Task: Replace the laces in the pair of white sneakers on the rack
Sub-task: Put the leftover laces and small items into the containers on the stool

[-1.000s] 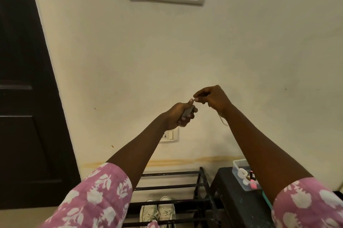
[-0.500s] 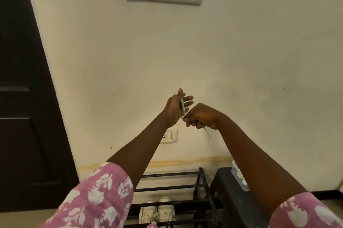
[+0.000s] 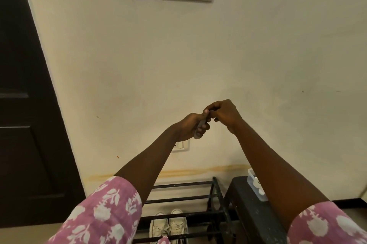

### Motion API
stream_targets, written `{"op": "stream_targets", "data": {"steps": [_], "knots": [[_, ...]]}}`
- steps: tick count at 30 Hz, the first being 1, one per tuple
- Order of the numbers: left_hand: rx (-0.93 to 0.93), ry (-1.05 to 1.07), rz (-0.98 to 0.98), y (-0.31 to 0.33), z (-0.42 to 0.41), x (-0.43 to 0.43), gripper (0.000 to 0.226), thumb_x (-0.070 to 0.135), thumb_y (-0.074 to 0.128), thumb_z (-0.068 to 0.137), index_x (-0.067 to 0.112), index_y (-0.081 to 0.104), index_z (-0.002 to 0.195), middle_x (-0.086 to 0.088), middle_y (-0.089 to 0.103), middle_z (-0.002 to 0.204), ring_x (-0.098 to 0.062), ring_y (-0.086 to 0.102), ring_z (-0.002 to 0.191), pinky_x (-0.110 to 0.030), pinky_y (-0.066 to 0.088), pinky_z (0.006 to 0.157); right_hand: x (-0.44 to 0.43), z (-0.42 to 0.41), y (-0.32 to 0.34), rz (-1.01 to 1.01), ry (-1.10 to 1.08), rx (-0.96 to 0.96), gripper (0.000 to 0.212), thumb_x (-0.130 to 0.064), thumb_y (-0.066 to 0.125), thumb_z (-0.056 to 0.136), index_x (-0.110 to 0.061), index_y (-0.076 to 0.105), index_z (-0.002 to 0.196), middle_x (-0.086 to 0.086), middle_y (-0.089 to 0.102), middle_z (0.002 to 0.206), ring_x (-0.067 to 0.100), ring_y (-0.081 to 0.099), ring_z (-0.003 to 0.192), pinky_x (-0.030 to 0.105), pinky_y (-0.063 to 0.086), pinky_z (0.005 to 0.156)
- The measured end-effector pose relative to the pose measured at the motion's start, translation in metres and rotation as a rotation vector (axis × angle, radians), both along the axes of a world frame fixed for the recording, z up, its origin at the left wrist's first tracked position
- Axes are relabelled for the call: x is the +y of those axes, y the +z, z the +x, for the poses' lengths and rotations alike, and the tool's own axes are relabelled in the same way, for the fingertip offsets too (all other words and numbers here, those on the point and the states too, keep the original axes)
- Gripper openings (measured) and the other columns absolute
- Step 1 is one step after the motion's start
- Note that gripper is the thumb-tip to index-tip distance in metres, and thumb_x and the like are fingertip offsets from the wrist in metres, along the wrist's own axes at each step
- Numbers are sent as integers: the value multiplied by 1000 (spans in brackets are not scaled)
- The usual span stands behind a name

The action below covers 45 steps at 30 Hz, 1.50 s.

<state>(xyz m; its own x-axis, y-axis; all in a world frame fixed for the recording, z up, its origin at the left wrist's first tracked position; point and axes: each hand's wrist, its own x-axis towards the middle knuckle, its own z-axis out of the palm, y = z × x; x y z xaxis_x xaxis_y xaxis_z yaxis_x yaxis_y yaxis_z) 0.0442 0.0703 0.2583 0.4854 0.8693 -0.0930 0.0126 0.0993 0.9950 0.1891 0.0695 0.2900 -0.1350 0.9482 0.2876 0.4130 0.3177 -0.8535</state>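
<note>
Mid-frame by the wall, left hand has curled again round a small grey bundle (a lace, I'd guess) and right hand is back on top pinching its end, so the white sneakers just wait on the rack, bottom centre.

The left sleeve and right sleeve are loose pink cloth printed all over with white flowers and leaves.

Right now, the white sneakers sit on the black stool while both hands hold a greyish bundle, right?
No: the head view shows the white sneakers on the black rack, left of the black stool. The left hand and right hand do hold the greyish bundle.
</note>
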Motion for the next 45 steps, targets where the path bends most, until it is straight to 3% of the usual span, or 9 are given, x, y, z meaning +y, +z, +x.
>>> {"op": "stream_targets", "data": {"steps": [9, 19, 25, 31, 37, 39, 41, 43, 45], "knots": [[-342, -56, -182, -14, 15, 4, 38, 35, 27, 101, 15, 43, 73, 5, 40, 53, -7, 33, 40, -17, 30, 41, -1, 15, -37, -357, 216, 609, 21, -7, 48, 96, -3, 65, 107, 2, 65, 79, 18, 64, 73, 32, 54, 75], [-440, -77, -395, -65, 85, 14, 44, 37, 26, 101, 9, 46, 73, -1, 48, 55, -10, 40, 43, -17, 39, 43, -9, 84, -78, -484, 77, 432, 32, 6, 42, 95, 1, 57, 123, 15, 63, 103, 30, 61, 95, 43, 51, 86], [-234, -118, -444, -99, 157, 20, 37, 19, 34, 101, 5, 63, 82, -4, 55, 66, -10, 50, 60, -20, 48, 57, -15, 154, -112, -554, -129, 305, 33, 5, 40, 97, 7, 51, 127, 13, 59, 98, 25, 58, 90, 37, 49, 91], [45, -141, -371, -144, 252, 14, 21, -4, 37, 97, -1, 57, 89, -7, 63, 75, -13, 61, 65, -20, 55, 55, -29, 250, -160, -714, -390, 287, 32, 9, 40, 95, 12, 50, 124, 18, 58, 97, 23, 57, 80, 26, 53, 64], [591, -161, 93, -195, 335, 20, 27, 3, 60, 89, -5, 63, 114, -20, 67, 97, -27, 66, 83, -35, 54, 79, -42, 313, -217, -776, -723, 66, 19, 4, 62, 84, 11, 64, 102, 22, 63, 83, 27, 64, 73, 38, 56, 72], [757, -233, 257, -209, 349, 20, 27, 9, 63, 88, -1, 66, 113, -18, 68, 106, -27, 66, 96, -32, 54, 85, -44, 322, -235, -763, -768, -70, 10, -1, 66, 83, 8, 65, 89, 20, 65, 79, 23, 65, 68, 27, 58, 72], [876, -291, 361, -223, 361, 23, 28, 12, 62, 89, 0, 66, 113, -17, 67, 110, -26, 64, 101, -31, 50, 87, -42, 327, -248, -720, -784, -236, 15, -6, 63, 86, 1, 61, 73, 11, 61, 69, 14, 57, 57, 7, 45, 46], [968, -334, 425, -234, 368, 27, 27, 12, 57, 92, 0, 64, 114, -16, 66, 113, -25, 62, 104, -31, 48, 91, -38, 326, -258, -660, -779, -376, 13, -10, 60, 89, 1, 63, 83, 10, 60, 78, 14, 54, 64, 12, 34, 41], [1043, -352, 484, -243, 374, 31, 25, 11, 53, 94, 0, 63, 113, -15, 65, 114, -25, 61, 105, -30, 46, 91, -31, 324, -267, -615, -763, -522, 20, -12, 59, 90, 4, 62, 102, 18, 62, 100, 24, 60, 82, 20, 42, 59]]}}
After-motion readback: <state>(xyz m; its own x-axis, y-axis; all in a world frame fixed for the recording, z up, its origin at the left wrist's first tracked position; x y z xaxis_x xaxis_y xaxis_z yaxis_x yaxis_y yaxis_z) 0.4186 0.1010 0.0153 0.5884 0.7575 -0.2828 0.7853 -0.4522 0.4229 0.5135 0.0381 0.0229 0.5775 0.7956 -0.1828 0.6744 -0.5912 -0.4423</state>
